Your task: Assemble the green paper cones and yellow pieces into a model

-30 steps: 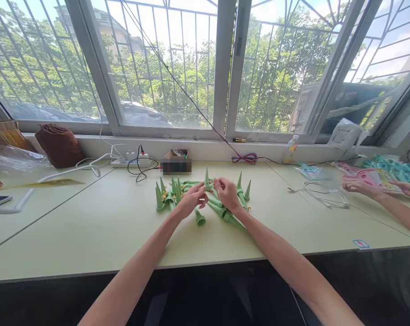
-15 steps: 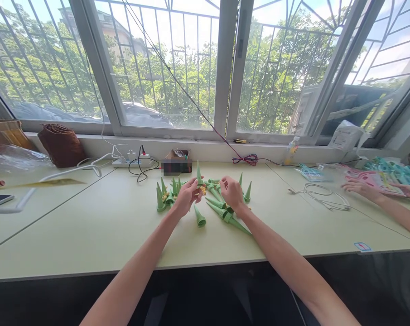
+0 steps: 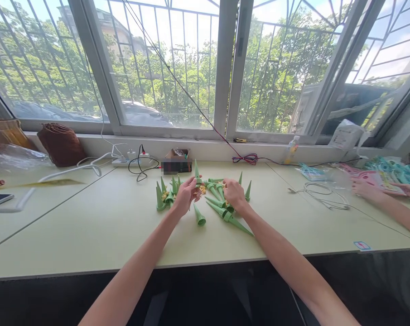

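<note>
My left hand (image 3: pixel 186 194) is closed around a green hollow plastic spike (image 3: pixel 197 171), held with its tip pointing up. Small yellow pieces (image 3: pixel 202 190) show just beside those fingers. My right hand (image 3: pixel 234 193) is over the right side of the pile with its fingers curled together; whatever they hold, if anything, is hidden. Between and around my hands are several more green spikes. One loose spike (image 3: pixel 200 216) lies nearer to me, its open end facing me. Others lie on their sides (image 3: pixel 232 220), and a few stand upright at the left (image 3: pixel 160 199) and right (image 3: pixel 248 191).
A small cardboard box (image 3: pixel 180 154) and a power strip (image 3: pixel 123 160) stand at the back. A bottle (image 3: pixel 291 150) is by the window. A coiled white cable (image 3: pixel 327 197) lies at right, near a co-worker's hand (image 3: pixel 364 188) at a pink packet (image 3: pixel 378 176).
My right hand has shifted slightly to the right and lower over the pile. My left hand and its spike have moved slightly left. The co-worker's hand has moved right.
</note>
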A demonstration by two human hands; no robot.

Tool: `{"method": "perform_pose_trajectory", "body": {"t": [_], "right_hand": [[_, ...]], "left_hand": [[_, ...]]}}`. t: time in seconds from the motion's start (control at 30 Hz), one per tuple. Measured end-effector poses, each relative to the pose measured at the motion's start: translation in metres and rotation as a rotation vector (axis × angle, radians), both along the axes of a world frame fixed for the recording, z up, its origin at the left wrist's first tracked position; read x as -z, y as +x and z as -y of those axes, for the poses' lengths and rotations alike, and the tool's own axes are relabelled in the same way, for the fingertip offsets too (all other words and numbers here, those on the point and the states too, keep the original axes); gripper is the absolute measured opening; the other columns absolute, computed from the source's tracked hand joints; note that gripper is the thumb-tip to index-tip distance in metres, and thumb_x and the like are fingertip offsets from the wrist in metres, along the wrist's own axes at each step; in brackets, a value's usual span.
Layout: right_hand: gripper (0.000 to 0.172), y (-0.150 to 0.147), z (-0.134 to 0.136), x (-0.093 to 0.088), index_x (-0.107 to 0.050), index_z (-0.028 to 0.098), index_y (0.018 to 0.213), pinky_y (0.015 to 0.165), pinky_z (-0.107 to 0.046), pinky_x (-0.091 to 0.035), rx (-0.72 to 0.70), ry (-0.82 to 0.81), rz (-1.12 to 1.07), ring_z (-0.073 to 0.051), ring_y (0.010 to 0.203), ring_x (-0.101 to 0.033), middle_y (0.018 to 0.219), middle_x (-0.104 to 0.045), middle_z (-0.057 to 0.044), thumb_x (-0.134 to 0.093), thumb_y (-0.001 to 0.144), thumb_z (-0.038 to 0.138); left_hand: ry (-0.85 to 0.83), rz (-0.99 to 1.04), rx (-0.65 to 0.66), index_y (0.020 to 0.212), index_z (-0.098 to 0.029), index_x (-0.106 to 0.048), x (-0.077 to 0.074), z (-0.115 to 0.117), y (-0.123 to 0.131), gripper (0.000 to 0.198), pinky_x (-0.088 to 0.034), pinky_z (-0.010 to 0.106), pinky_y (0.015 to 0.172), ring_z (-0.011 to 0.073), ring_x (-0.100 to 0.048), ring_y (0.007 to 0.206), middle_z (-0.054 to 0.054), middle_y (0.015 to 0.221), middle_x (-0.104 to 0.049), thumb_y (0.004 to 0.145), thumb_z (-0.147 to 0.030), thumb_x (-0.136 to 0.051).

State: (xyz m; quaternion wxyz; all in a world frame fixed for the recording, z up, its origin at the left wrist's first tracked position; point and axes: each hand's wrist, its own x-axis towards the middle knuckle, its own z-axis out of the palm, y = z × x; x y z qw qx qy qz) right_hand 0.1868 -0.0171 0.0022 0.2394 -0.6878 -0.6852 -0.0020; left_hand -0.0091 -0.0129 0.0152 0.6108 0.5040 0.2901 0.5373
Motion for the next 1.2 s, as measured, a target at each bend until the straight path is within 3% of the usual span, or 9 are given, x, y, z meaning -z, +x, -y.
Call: {"method": "perform_pose_trajectory", "body": {"t": [0.23, 0.4, 0.57, 0.73, 0.87, 1.03, 1.2], "right_hand": [[0.023, -0.004, 0.000, 0.003, -0.064, 0.017, 0.112, 0.076, -0.029, -0.045, -0.078, 0.052, -0.035, -0.022, 0.093, -0.063, 0.103, -0.068, -0.010, -0.053, 0.094, 0.026], [0.026, -0.013, -0.002, 0.009, -0.067, 0.015, 0.106, 0.090, -0.033, -0.043, -0.412, 0.210, -0.093, -0.022, 0.103, -0.059, 0.102, -0.068, -0.012, -0.052, 0.097, 0.035], [0.031, -0.021, -0.003, 0.015, -0.066, 0.017, 0.113, 0.099, -0.037, -0.041, -0.664, 0.169, -0.081, -0.021, 0.112, -0.058, 0.119, -0.067, -0.011, -0.045, 0.100, 0.034], [0.041, -0.022, 0.000, 0.014, -0.062, 0.023, 0.128, 0.103, -0.042, -0.038, -0.685, 0.052, 0.008, -0.024, 0.124, -0.051, 0.140, -0.055, -0.009, -0.034, 0.103, 0.041], [0.048, -0.025, 0.003, 0.011, -0.057, 0.030, 0.135, 0.099, -0.046, -0.038, -0.691, -0.047, 0.081, -0.026, 0.121, -0.050, 0.145, -0.050, -0.005, -0.025, 0.103, 0.047], [0.049, -0.027, 0.003, 0.010, -0.054, 0.033, 0.137, 0.098, -0.050, -0.035, -0.690, -0.140, 0.094, -0.029, 0.121, -0.046, 0.145, -0.051, -0.003, -0.023, 0.103, 0.051], [0.047, -0.028, 0.004, 0.011, -0.062, 0.030, 0.126, 0.098, -0.047, -0.033, -0.696, -0.097, 0.080, -0.026, 0.114, -0.048, 0.130, -0.061, -0.006, -0.025, 0.103, 0.049]], "left_hand": [[0.020, 0.023, -0.022, 0.112, -0.015, -0.061, -0.003, 0.000, -0.001, 0.042, -0.029, 0.020, 0.038, 0.0047, -0.042, 0.045, 0.005, 0.086, -0.060, 0.079, -0.039, -0.067], [0.050, 0.037, -0.063, 0.109, -0.015, -0.061, -0.004, -0.001, -0.002, 0.041, -0.029, 0.020, 0.037, 0.0048, -0.043, 0.045, 0.004, 0.084, -0.060, 0.078, -0.042, -0.068], [0.090, 0.004, -0.115, 0.107, -0.015, -0.061, -0.004, -0.001, -0.002, 0.041, -0.030, 0.020, 0.037, 0.0049, -0.044, 0.044, 0.006, 0.087, -0.063, 0.078, -0.043, -0.068], [0.126, -0.036, -0.138, 0.106, -0.015, -0.062, -0.004, 0.000, 0.000, 0.039, -0.029, 0.020, 0.036, 0.0048, -0.044, 0.044, 0.006, 0.088, -0.064, 0.078, -0.042, -0.068], [0.140, -0.059, -0.142, 0.105, -0.014, -0.063, -0.003, 0.001, 0.001, 0.038, -0.029, 0.020, 0.036, 0.0046, -0.043, 0.043, 0.006, 0.087, -0.064, 0.079, -0.042, -0.067], [0.143, -0.081, -0.127, 0.106, -0.015, -0.064, -0.002, 0.002, 0.002, 0.039, -0.030, 0.020, 0.036, 0.0043, -0.044, 0.042, 0.006, 0.085, -0.064, 0.078, -0.041, -0.068], [0.136, -0.100, -0.125, 0.106, -0.014, -0.064, -0.003, 0.004, 0.001, 0.040, -0.031, 0.019, 0.036, 0.0046, -0.044, 0.043, 0.006, 0.082, -0.064, 0.078, -0.041, -0.069]]}}
